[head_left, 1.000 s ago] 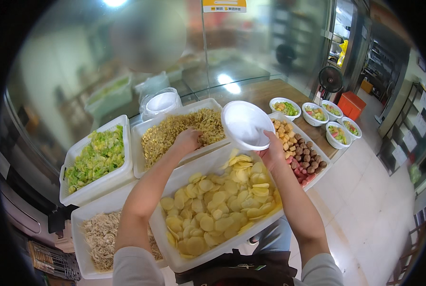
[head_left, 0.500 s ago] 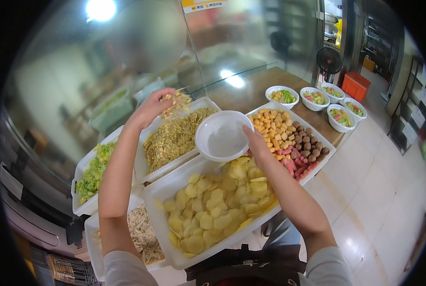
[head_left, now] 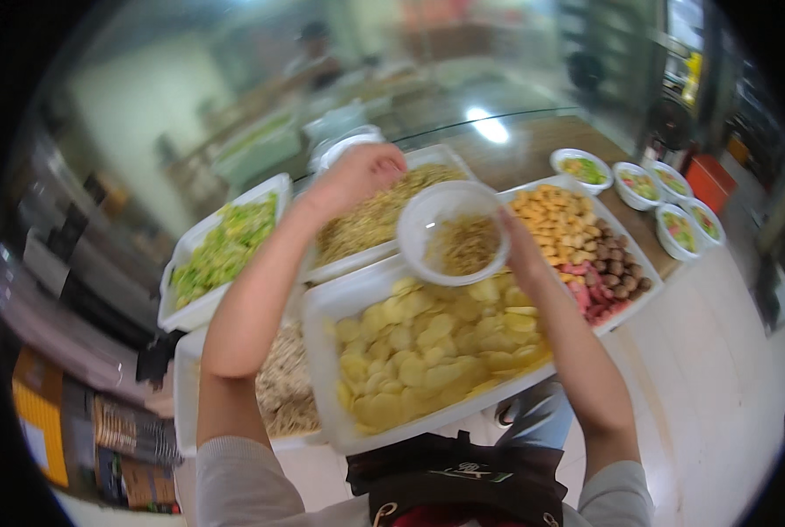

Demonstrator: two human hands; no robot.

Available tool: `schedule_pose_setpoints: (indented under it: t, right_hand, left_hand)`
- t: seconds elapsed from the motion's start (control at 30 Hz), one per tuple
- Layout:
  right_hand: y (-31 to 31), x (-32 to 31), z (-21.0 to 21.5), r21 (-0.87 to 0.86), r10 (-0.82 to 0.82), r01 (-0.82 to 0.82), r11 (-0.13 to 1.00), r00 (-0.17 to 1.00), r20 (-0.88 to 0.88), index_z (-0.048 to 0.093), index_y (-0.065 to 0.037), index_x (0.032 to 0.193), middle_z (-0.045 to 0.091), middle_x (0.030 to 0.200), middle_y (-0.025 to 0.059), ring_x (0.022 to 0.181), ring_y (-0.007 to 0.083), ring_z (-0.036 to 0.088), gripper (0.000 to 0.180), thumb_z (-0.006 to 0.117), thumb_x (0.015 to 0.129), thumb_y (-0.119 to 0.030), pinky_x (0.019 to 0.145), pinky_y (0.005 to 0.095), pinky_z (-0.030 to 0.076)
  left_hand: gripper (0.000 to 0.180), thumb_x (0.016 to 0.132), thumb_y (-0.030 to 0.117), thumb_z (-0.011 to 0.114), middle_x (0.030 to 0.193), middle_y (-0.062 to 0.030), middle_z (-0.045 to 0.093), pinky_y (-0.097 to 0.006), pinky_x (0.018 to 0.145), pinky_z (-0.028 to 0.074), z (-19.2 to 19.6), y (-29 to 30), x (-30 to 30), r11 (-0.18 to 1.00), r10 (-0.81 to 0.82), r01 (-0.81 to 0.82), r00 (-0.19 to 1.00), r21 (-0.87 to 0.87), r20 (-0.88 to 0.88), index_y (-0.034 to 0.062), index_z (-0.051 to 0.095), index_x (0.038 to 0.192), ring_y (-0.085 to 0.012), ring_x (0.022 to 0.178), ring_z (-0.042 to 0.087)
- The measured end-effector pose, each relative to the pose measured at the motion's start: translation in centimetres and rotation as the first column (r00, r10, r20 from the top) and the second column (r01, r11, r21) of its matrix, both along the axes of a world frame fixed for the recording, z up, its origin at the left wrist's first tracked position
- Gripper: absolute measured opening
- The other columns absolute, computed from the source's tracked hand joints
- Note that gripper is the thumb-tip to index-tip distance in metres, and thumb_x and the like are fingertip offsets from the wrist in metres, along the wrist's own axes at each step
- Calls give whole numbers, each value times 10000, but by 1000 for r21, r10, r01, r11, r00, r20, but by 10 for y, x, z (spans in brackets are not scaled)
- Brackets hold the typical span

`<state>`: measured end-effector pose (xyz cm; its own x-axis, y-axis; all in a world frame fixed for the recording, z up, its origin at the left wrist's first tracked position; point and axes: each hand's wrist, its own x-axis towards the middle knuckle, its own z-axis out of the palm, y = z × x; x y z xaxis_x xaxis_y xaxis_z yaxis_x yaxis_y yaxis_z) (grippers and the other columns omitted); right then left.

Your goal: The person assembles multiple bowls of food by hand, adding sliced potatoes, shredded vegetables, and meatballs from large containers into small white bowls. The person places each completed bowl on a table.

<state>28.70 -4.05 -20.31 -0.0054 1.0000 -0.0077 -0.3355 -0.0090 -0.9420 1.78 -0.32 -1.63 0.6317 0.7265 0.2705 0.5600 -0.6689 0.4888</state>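
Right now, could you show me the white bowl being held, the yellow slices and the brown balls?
White bowl (head_left: 419, 241): head view, bare inner wall, left of its contents.
Yellow slices (head_left: 436, 351): head view, middle of the pile.
Brown balls (head_left: 619, 263): head view, middle of the cluster.

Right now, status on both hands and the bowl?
Left hand over sprout tray, grasp unclear. Right hand holding white bowl by its rim, sprouts inside. Left forearm partly hides pale shredded food.
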Motion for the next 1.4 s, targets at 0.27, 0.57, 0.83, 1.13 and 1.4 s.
schedule_pose_setpoints:
  t: [0.27,0.57,0.83,1.13,1.4]
  right_hand:
    - [-34,-36,53,-70,39,-37,997,999,24,463,-69,1317,552,1222,50,1064,139,539,538,446,950,-462,881,296,448]
    - [-37,-28,54,-129,-17,21,991,999,32,450,-39,1325,539,1279,90,1144,191,525,517,449,965,-410,983,331,411]
    - [-37,-27,52,-71,-60,61,996,998,14,490,-38,1281,585,1186,48,1048,148,566,506,442,959,-424,895,299,456]
    - [-36,-16,58,-101,-47,50,994,999,27,478,-45,1270,590,1164,60,1031,156,581,481,452,963,-415,866,311,498]
    - [-36,-21,59,-46,-103,104,993,994,22,510,-28,1204,579,1064,80,882,162,583,492,447,944,-441,748,298,510]
  left_hand:
    - [792,646,640,691,1153,-209,619,-395,922,458,-85,21,-378,612,756,-757,474,230,-452,17,626,1131,-324,1061,602]
    - [613,659,366,727,1076,-235,631,-419,875,479,-111,4,-306,707,630,-700,559,101,-540,17,601,1146,-363,1020,600]
    - [582,637,194,745,1130,-222,615,-387,906,466,-114,7,-331,678,727,-720,628,148,-279,21,593,1172,-324,1062,592]
    - [280,798,-16,554,1023,-126,644,-358,804,483,-44,-47,-162,849,515,-487,849,203,-118,50,611,1063,-250,930,618]
    - [617,858,371,598,1360,-256,363,-468,990,397,-163,-132,-21,966,182,-236,912,-107,-368,108,390,1376,-437,1188,446]
